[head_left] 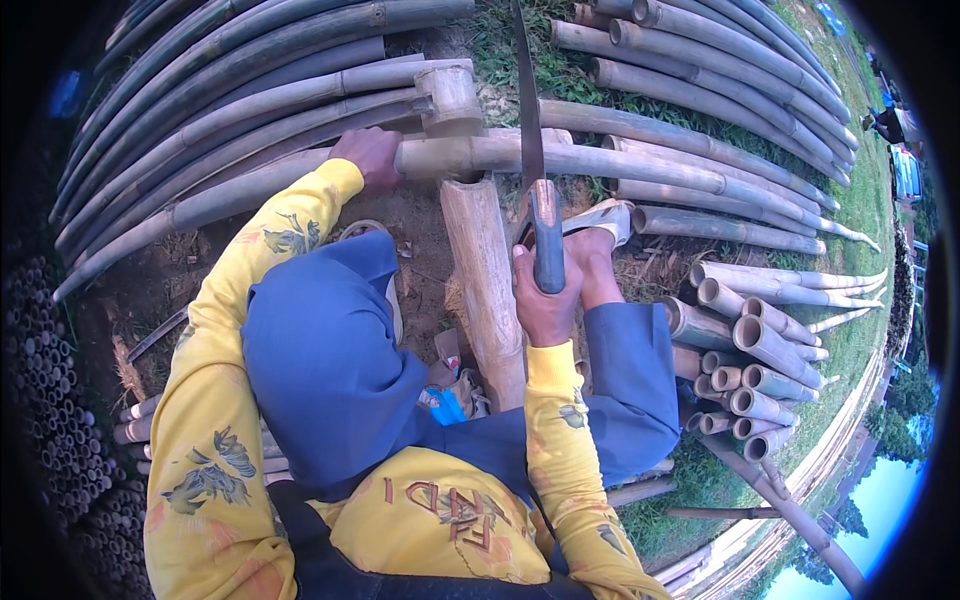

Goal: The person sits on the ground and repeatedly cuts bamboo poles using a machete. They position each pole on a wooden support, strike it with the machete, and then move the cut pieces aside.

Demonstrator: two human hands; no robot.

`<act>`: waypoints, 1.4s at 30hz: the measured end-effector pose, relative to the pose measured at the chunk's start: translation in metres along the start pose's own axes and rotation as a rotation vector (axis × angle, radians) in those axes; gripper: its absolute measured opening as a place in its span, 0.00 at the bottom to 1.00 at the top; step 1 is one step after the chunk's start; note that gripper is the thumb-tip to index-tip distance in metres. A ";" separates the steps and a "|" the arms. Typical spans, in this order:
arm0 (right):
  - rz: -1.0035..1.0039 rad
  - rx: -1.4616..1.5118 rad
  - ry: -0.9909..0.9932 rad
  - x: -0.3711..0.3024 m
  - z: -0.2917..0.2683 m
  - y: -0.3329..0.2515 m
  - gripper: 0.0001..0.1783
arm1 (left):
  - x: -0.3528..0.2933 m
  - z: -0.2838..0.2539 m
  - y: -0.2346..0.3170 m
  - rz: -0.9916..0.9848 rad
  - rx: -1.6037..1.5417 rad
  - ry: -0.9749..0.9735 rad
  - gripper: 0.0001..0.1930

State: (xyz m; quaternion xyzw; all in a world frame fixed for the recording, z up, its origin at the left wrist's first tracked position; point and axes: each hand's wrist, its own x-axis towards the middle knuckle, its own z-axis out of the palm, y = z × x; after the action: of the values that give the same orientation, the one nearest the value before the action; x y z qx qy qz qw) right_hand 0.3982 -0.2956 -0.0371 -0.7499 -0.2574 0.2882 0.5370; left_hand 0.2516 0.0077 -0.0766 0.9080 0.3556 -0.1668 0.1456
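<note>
My right hand is closed round the dark handle of a hand saw. The saw's long blade points away from me and crosses a long bamboo pole in this view. Whether its teeth touch the pole, I cannot tell. My left hand grips the same pole, left of the saw, with its fingers partly hidden behind it. Under the pole, a thick bamboo post comes up between my legs, its open top just below the pole. Beyond it, a short bamboo stub rises.
Long bamboo poles lie in rows at the far left and far right. Cut bamboo tubes are piled beside my right knee. A stack of tube ends stands at the left edge. My sandalled foot is near the saw handle.
</note>
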 end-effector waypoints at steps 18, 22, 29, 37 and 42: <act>-0.028 -0.042 -0.043 -0.053 -0.046 -0.008 0.05 | 0.000 -0.005 -0.001 -0.039 0.018 -0.024 0.25; -0.055 -0.106 -0.071 -0.078 -0.058 -0.011 0.06 | 0.007 -0.005 -0.003 -0.049 0.016 -0.037 0.24; -0.023 -0.158 -0.120 -0.121 -0.077 -0.024 0.08 | 0.008 -0.008 -0.003 -0.041 0.024 0.005 0.24; 0.011 -0.026 -0.071 -0.056 -0.036 -0.021 0.07 | 0.008 -0.001 -0.002 -0.030 0.047 0.042 0.25; -0.002 -0.129 -0.048 -0.127 -0.059 -0.032 0.12 | 0.011 -0.003 -0.004 -0.020 0.050 0.009 0.26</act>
State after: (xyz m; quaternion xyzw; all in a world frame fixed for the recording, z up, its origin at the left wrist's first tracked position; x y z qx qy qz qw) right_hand 0.3482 -0.4131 0.0287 -0.7755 -0.2887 0.2883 0.4817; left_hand 0.2574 0.0184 -0.0795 0.9086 0.3608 -0.1730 0.1195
